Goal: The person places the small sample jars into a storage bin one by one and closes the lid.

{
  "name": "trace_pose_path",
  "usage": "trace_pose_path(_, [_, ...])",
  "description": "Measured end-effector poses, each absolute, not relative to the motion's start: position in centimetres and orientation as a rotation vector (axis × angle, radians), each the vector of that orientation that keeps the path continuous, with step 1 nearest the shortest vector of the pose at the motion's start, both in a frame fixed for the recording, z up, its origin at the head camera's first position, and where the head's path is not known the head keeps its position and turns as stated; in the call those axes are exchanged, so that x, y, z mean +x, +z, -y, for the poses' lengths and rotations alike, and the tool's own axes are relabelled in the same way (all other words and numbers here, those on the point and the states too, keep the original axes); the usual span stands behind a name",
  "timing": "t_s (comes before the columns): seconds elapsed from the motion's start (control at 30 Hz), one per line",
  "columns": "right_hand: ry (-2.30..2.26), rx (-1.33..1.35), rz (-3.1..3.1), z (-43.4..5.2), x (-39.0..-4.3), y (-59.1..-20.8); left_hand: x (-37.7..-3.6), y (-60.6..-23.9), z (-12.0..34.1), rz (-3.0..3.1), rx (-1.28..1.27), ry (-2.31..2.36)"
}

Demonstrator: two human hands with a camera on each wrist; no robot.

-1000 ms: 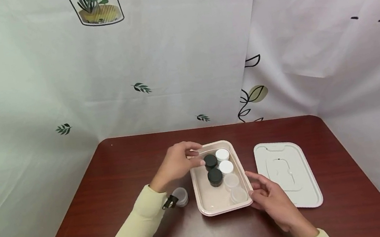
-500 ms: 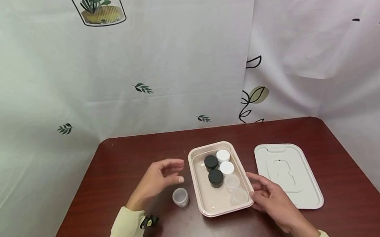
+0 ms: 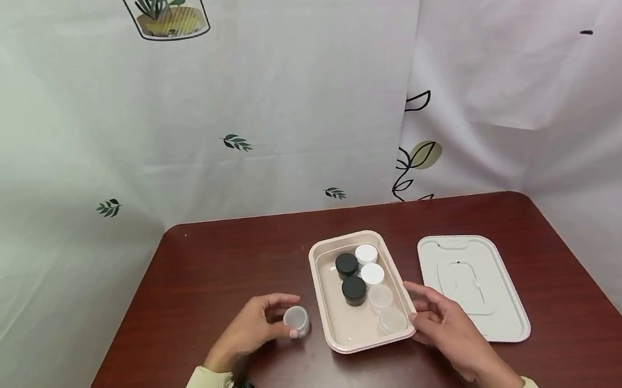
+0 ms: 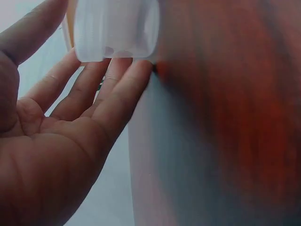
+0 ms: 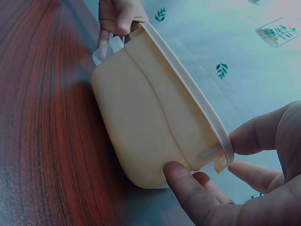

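Note:
A small clear jar (image 3: 296, 321) with a frosted lid stands on the table, left of a beige plastic container (image 3: 330, 325). My left hand (image 3: 258, 326) is around the jar, its thumb at the near side and fingers behind; the left wrist view shows loose, fairly straight fingers (image 4: 124, 94) beside the jar wall. My right hand (image 3: 448, 327) holds the container's near right corner, fingertips on its rim and wall in the right wrist view. Inside the container stand two black-lidded jars (image 3: 353, 290), two white-lidded jars (image 3: 373, 274) and two clear jars (image 3: 392, 320).
A white rectangular lid (image 3: 473, 290) lies flat on the table to the right of the container. The dark red-brown table (image 3: 223, 254) meets printed white cloth (image 3: 295, 89) at the back and sides.
My left hand has drawn back from over the container's left part and come down around the lone clear jar. My right hand stays on the container's corner.

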State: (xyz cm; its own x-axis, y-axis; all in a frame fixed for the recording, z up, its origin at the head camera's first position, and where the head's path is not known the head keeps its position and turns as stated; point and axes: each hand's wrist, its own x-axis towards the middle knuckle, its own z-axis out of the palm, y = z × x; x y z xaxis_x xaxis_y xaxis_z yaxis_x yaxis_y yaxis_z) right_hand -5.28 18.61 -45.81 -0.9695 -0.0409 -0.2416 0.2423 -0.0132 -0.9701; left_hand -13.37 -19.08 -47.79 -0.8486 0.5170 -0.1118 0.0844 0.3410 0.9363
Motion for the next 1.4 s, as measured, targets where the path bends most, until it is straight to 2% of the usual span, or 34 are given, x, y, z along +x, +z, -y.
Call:
trace_pose_path(0.53, [-2.092, 0.210, -2.060, -18.6, -5.2, -45.8, -12.9, -48.6, 19.4, -2.207, 0.432, 1.653])
trace_pose_path(0.83, [-2.092, 0.204, -2.057, -18.7, -5.3, -45.8, -14.0, -45.8, 18.9, -2.134, 0.417, 1.827])
trace_pose_path(1.17, [-2.089, 0.202, -2.049, -18.4, -5.4, -45.9, -14.8, -43.3, 16.3, -2.042, 0.430, 1.813])
trace_pose_path(1.4, [-2.083, 0.202, -2.061, -18.6, -5.4, -46.0, -15.4, -42.3, 13.9, -2.109, 0.557, 1.712])
